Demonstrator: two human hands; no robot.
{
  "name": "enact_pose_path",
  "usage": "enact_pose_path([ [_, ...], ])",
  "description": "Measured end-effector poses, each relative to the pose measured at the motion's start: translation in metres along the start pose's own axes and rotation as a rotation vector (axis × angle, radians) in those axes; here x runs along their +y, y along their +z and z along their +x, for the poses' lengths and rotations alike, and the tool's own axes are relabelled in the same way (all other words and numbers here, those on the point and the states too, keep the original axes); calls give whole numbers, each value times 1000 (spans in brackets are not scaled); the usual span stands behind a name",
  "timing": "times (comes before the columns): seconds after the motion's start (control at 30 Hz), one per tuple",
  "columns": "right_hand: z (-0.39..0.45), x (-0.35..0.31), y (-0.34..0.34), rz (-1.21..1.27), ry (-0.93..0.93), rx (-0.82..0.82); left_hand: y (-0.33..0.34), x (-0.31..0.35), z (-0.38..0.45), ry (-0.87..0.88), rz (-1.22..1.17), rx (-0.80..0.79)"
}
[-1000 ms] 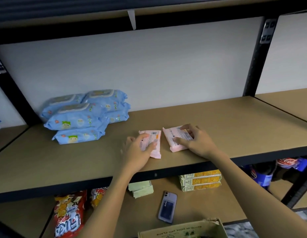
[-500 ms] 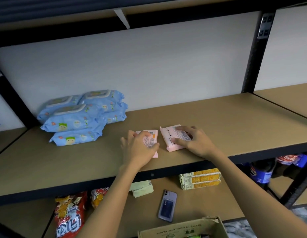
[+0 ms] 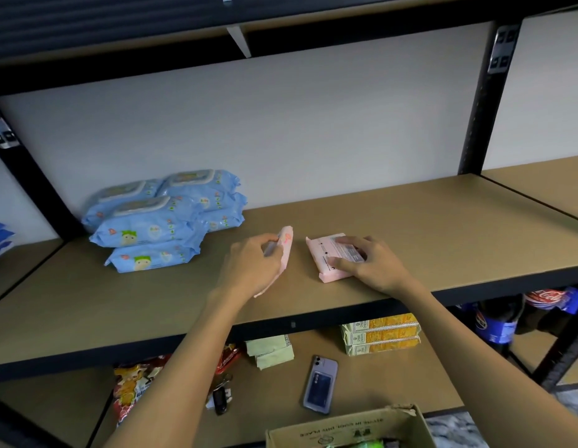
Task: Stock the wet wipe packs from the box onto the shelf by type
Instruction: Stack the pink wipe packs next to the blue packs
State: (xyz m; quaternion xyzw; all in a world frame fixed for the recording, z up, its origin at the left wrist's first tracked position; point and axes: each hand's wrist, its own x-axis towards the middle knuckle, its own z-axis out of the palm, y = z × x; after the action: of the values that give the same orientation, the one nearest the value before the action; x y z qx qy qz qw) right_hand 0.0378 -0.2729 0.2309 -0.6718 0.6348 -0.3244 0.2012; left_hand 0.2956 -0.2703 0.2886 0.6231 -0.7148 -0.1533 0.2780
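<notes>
Two pink wet wipe packs are on the brown shelf [image 3: 410,221]. My left hand [image 3: 249,266] grips one pink pack [image 3: 285,244] and has it tipped up on its long edge. The other pink pack [image 3: 326,260] lies flat, label side up, under my right hand [image 3: 375,266], whose thumb and fingers curl round its edges. Several blue wet wipe packs [image 3: 152,227] are stacked at the back left of the same shelf. The cardboard box [image 3: 346,428] sits at the bottom edge of the view, open at the top.
The lower shelf holds red snack bags [image 3: 135,386], pale green packets [image 3: 270,350], yellow cartons [image 3: 381,334], a phone [image 3: 320,384] and keys [image 3: 219,399]. Soda bottles [image 3: 494,321] stand at the lower right. Black uprights [image 3: 478,118] frame the bay; another shelf board runs overhead.
My left hand has turned its pink pack from lying flat up onto its edge. My right hand has stayed on the other pack. The view has tilted upward slightly.
</notes>
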Motion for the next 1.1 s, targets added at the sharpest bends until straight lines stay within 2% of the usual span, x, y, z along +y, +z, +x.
enact_pose_path([
  [0.17,0,-1,1,-15,0,2,-10,-6,-1,20,-186,25],
  [0.27,0,-2,1,-14,7,6,-16,-14,4,81,-248,-14],
  [0.43,0,0,2,-16,11,11,-28,-34,17,-6,-340,-96],
  [0.63,-2,-2,4,-35,13,24,-18,-52,6,48,-191,24],
  [0.83,-10,-28,14,-130,69,108,6,-75,0,-33,-354,-10],
  [0.97,-12,-51,33,-411,113,140,21,-78,1,-14,-241,-8],
  [1.1,-11,-63,38,-575,165,131,24,-79,1,27,-189,-24],
])
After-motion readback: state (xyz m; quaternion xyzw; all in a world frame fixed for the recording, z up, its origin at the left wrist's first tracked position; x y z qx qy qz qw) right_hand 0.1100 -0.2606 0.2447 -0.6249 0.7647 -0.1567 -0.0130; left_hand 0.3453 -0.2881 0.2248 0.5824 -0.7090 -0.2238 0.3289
